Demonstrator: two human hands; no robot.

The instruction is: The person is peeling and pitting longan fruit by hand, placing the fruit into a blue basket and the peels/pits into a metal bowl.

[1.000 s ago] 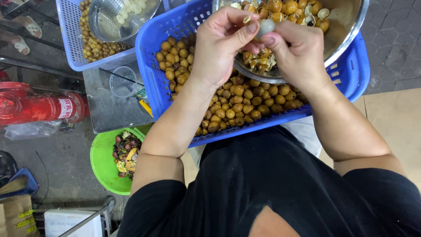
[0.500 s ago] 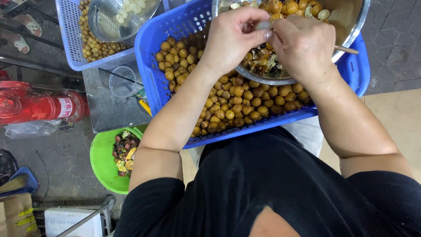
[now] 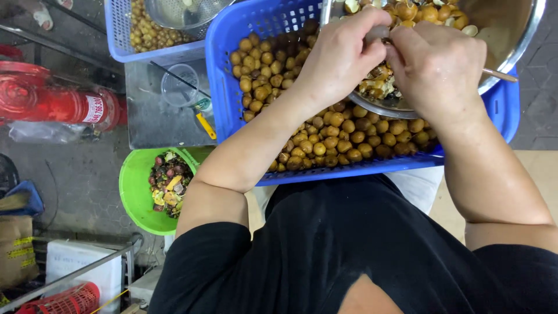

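Both hands have shifted right over the steel bowl [image 3: 511, 35]. Left hand [image 3: 337, 58] and right hand [image 3: 436, 64] pinch one small pale fruit [image 3: 381, 32] together, above the blue basket [image 3: 232, 64].

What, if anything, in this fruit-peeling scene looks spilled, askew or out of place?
Nothing stands out. The brown fruits stay inside the blue basket, peels sit in the metal bowl, and scraps are contained in the green tub.

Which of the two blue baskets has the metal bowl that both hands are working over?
The nearer, darker blue basket, resting on the person's lap; the paler basket behind it sits far from both hands.
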